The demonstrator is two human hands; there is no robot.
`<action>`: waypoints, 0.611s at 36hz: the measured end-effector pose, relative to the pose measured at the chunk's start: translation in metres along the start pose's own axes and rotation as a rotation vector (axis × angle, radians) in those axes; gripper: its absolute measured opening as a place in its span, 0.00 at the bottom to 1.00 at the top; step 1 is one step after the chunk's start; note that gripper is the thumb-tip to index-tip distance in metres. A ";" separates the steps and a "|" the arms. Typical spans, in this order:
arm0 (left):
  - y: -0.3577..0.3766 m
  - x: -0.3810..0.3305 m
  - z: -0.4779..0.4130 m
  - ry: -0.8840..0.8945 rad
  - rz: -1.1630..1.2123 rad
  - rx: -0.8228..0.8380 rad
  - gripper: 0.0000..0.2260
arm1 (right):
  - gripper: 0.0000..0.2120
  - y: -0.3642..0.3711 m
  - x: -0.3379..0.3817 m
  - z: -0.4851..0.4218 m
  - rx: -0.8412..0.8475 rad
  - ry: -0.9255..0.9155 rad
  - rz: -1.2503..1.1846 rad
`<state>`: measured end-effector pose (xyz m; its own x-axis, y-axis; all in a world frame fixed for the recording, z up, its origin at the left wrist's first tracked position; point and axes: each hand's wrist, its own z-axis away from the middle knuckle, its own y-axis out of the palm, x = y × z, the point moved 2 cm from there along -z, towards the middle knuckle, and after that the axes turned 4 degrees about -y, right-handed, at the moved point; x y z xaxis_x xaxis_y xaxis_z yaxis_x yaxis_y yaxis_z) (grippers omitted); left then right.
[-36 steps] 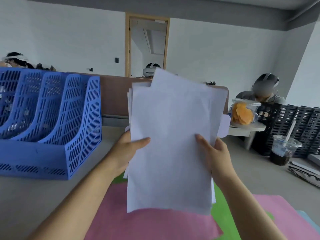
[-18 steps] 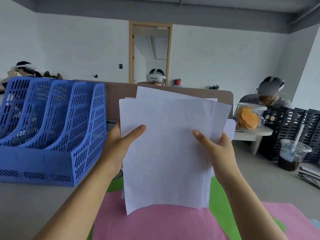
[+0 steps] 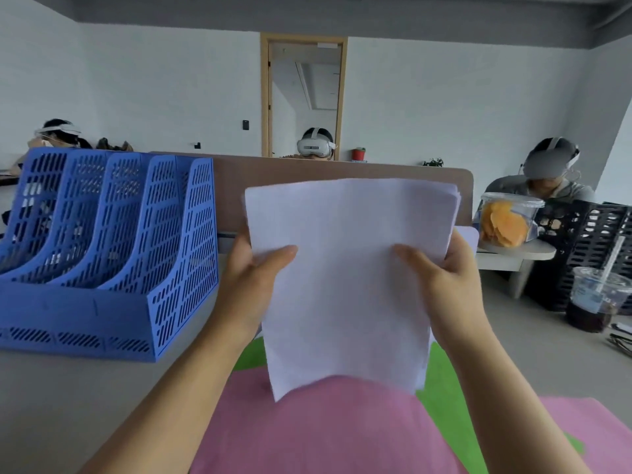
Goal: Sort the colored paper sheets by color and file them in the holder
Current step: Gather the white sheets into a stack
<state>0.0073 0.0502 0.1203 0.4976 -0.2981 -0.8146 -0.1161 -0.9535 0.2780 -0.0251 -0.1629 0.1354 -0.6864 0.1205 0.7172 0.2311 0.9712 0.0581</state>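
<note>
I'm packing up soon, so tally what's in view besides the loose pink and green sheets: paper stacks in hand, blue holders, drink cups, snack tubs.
White paper stack: 1
Blue holder: 1
Drink cup: 1
Snack tub: 1
Total: 4
</note>
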 end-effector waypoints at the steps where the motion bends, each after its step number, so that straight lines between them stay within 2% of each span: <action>1: 0.000 -0.003 0.000 0.014 0.005 0.007 0.19 | 0.13 0.000 0.003 -0.001 -0.026 -0.010 -0.012; 5: 0.004 -0.015 0.002 0.097 0.005 0.051 0.17 | 0.11 0.003 0.010 -0.003 -0.056 -0.061 -0.110; 9: 0.004 -0.005 0.000 0.054 -0.009 0.041 0.16 | 0.03 0.003 -0.001 -0.003 -0.084 0.017 -0.115; 13: -0.003 0.027 0.001 -0.124 -0.032 -0.008 0.15 | 0.10 -0.003 -0.026 0.000 -0.077 0.154 -0.028; 16: -0.006 0.051 0.006 -0.269 -0.049 0.010 0.20 | 0.10 -0.004 -0.042 0.006 -0.052 0.233 -0.033; 18: -0.007 0.061 0.008 -0.305 -0.074 0.011 0.22 | 0.09 -0.002 -0.049 0.009 -0.045 0.284 -0.045; 22: -0.014 0.072 0.011 -0.267 -0.221 -0.024 0.14 | 0.11 0.001 -0.054 0.010 -0.034 0.367 -0.049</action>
<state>0.0353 0.0413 0.0521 0.2656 -0.0885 -0.9600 -0.0085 -0.9960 0.0895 0.0048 -0.1667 0.0897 -0.4059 -0.0141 0.9138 0.2307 0.9659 0.1173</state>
